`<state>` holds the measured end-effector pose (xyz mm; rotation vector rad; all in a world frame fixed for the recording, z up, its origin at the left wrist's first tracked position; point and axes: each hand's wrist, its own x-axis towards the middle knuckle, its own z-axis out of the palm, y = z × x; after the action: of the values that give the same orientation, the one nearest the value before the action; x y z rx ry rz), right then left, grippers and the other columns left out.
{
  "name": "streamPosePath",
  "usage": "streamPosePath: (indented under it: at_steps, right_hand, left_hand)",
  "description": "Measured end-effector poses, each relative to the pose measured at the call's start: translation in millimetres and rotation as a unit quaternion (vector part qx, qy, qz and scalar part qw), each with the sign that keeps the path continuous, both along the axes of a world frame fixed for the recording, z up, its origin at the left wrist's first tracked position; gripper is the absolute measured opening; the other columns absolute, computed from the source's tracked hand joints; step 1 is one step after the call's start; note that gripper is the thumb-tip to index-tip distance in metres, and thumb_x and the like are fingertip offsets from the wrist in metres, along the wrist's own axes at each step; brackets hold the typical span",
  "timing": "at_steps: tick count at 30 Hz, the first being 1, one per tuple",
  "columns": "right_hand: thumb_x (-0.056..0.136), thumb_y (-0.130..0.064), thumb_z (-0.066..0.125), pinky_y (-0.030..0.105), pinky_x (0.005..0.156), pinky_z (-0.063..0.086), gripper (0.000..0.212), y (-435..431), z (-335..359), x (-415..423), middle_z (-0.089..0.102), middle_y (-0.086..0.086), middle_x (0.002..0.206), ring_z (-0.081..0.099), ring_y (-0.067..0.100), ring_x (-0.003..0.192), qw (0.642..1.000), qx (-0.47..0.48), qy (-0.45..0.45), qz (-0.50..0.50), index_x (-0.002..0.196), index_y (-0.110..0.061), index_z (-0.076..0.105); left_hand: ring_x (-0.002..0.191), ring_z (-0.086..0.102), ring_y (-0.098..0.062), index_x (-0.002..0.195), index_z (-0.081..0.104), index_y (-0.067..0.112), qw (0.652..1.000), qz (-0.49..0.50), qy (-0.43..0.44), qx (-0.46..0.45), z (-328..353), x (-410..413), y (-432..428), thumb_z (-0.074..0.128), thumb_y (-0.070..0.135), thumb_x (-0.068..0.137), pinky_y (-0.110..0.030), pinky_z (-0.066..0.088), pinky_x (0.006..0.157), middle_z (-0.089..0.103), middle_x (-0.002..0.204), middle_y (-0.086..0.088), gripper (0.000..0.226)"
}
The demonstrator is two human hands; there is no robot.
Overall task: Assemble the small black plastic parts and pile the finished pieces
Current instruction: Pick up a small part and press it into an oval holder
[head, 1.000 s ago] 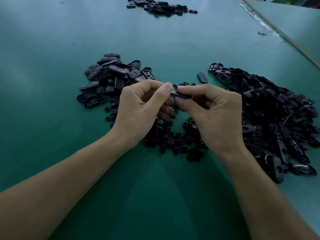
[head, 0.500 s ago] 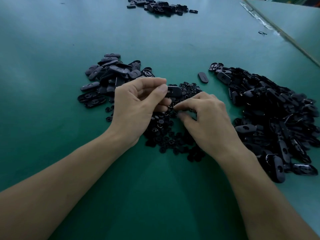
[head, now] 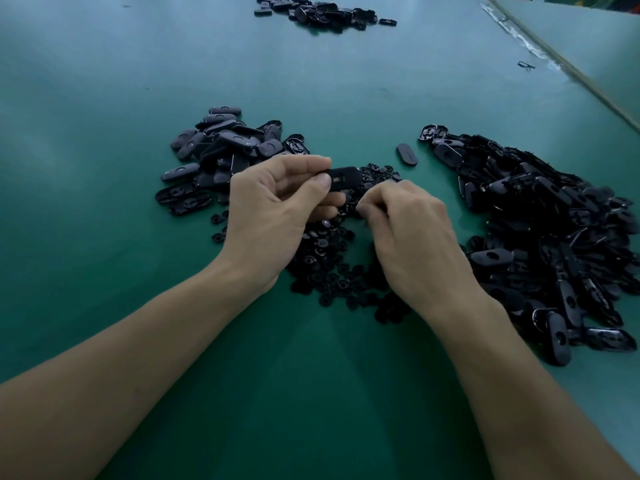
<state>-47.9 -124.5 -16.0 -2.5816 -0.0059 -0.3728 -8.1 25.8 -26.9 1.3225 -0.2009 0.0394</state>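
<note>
The green table (head: 104,237) lay flat under everything, with the stock sorted so that each hand had its own reach. The biggest mass, a heap of loose black oblong plastic shells (head: 554,237), sat to my right. I judged these the unbuilt ones, since many showed open holes and hollows. To my left lay the smaller pile of closed black oblong pieces (head: 221,150), which I took for the finished ones, kept apart so they would not mix back in. Between the two, under my hands, spread the bed of small round black plastic clips (head: 325,268), likely central because every shell needs one. A far pile of black parts (head: 322,12) lay well away at the back, out of play. My right hand (head: 412,237) was down on the bed, knuckles up, fingers curled with the tips drawn together among the clips. Whether one was caught between them I could not tell. My left hand (head: 273,216) hovered just above, pinching one black oblong plastic shell (head: 344,177) by its end between thumb and forefinger, the free end turned toward the right hand to receive. A lone black oblong piece (head: 407,154) lay between the clips and the right heap. Only the crowding of clips looked a hindrance to lifting just one.
</note>
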Motion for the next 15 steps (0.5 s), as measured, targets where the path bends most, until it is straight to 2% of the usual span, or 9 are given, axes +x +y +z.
streamPosePath:
  at_steps: [3,5,7,9,12,15]
  right_hand:
    - [0.104,-0.018,0.05,0.025,0.067,0.046,0.014,-0.9,3.2,-1.3,0.064,-0.008,0.084,0.062,0.011,0.081,0.996,0.075,-0.049,-0.017,0.093,-0.021,0.058]
    - [0.103,-0.016,0.053,0.014,0.068,0.047,0.012,-1.5,3.7,-2.2,0.066,-0.011,0.084,0.065,0.004,0.08,0.991,0.107,-0.071,-0.028,0.103,-0.022,0.063]
    - [0.101,-0.015,0.056,0.007,0.069,0.044,0.019,-2.6,3.8,-2.3,0.066,-0.014,0.083,0.062,-0.002,0.075,0.99,0.109,-0.086,-0.027,0.116,-0.018,0.068]
    - [0.099,-0.013,0.06,0.003,0.066,0.039,0.02,-3.8,3.6,-2.1,0.063,-0.019,0.079,0.058,-0.006,0.067,0.989,0.109,-0.1,-0.021,0.114,-0.016,0.072]
    - [0.096,-0.012,0.065,0.005,0.067,0.045,0.013,-4.4,4.3,-2.4,0.065,-0.024,0.079,0.063,-0.005,0.073,0.982,0.145,-0.117,-0.014,0.103,-0.018,0.074]
    - [0.095,-0.012,0.066,0.019,0.073,0.055,0.012,-2.8,5.0,-3.2,0.07,-0.017,0.082,0.069,0.002,0.078,0.973,0.192,-0.124,-0.001,0.099,-0.021,0.073]
  left_hand:
    - [0.072,0.075,-0.016,0.098,0.069,0.007,1.0,0.002,-0.003,0.008,0.1,0.3,-0.2,0.062,-0.005,0.094,-0.021,0.057,0.064,0.075,0.076,-0.002,0.015]
    - [0.072,0.075,-0.016,0.099,0.069,0.008,1.0,0.002,-0.006,0.014,-0.1,0.2,-0.3,0.061,-0.005,0.095,-0.021,0.058,0.065,0.075,0.075,-0.001,0.016]
    - [0.073,0.075,-0.016,0.099,0.069,0.009,1.0,0.002,-0.007,0.018,-0.4,0.4,-0.6,0.062,-0.005,0.095,-0.021,0.058,0.065,0.075,0.076,-0.001,0.016]
    - [0.074,0.075,-0.017,0.099,0.069,0.01,1.0,0.001,-0.009,0.022,-0.6,0.7,-0.4,0.062,-0.004,0.095,-0.021,0.058,0.066,0.076,0.078,-0.001,0.017]
    - [0.076,0.076,-0.018,0.101,0.07,0.01,0.999,-0.001,-0.015,0.03,-1.2,0.8,0.4,0.063,-0.004,0.094,-0.022,0.058,0.066,0.076,0.08,-0.002,0.017]
    - [0.076,0.076,-0.02,0.099,0.07,0.011,0.999,-0.005,-0.018,0.037,-1.6,0.0,0.9,0.064,-0.005,0.092,-0.023,0.058,0.066,0.076,0.079,-0.004,0.018]
